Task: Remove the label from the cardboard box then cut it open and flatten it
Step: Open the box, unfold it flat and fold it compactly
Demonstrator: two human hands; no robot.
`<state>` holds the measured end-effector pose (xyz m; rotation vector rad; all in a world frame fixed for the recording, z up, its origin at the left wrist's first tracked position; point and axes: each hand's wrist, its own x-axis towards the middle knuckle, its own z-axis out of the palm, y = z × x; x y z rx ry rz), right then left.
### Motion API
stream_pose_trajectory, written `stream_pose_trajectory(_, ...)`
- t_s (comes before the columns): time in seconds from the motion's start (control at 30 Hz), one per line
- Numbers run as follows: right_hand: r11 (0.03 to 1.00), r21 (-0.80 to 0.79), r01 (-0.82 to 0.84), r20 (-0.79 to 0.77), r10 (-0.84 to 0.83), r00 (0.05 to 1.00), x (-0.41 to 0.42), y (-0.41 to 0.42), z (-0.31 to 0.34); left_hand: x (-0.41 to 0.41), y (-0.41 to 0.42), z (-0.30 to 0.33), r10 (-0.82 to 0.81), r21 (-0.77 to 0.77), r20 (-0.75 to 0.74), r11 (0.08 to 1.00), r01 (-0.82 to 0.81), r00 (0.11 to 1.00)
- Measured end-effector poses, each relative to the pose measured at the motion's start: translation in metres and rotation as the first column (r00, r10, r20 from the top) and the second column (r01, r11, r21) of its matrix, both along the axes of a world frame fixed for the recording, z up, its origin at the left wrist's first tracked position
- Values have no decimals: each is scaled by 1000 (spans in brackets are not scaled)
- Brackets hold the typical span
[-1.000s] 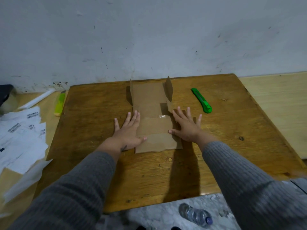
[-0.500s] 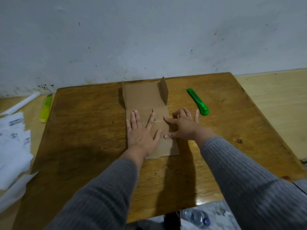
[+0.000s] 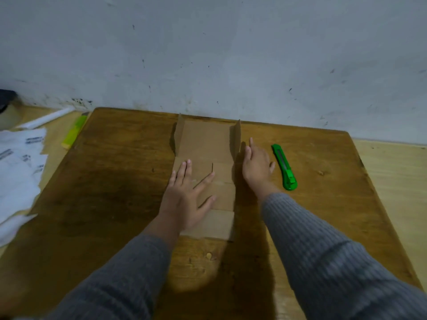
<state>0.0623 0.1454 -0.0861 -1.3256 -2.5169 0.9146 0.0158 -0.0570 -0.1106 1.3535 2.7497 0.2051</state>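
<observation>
The brown cardboard box (image 3: 204, 144) lies cut open and mostly flat in the middle of the wooden table (image 3: 115, 181). Two side flaps at its far end still stand upright. My left hand (image 3: 188, 195) rests palm down on the near panels, fingers spread. My right hand (image 3: 255, 167) lies flat on the table just right of the box, its fingers beside the upright right flap. A green utility knife (image 3: 284, 166) lies on the table to the right of my right hand, untouched.
A pile of white peeled labels and papers (image 3: 18, 167) lies off the table's left edge. A yellow-green cutter (image 3: 75, 131) and a white tube (image 3: 46, 118) sit at the far left. A grey wall stands right behind the table.
My left hand slid forward a little on the cardboard. My right hand left the box and moved right and forward, onto the table beside the upright right flap.
</observation>
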Motion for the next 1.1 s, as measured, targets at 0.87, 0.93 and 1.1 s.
stream_pose_trajectory(0.87, 985, -6, -171, 166, 169, 972, -61, 51, 22, -32, 3, 23, -190, -243, 65, 949, 200, 980)
stream_pose_trajectory(0.93, 989, -117, -92, -23, 90, 996, -50, 47, 29, -45, 5, 23, -264, -267, 69, 924, 273, 962)
stream_pose_trajectory(1.1, 970, -223, -97, -274, 33, 961, -28, 46, 42, -70, 5, 16, -442, -244, -18, 872, 425, 897)
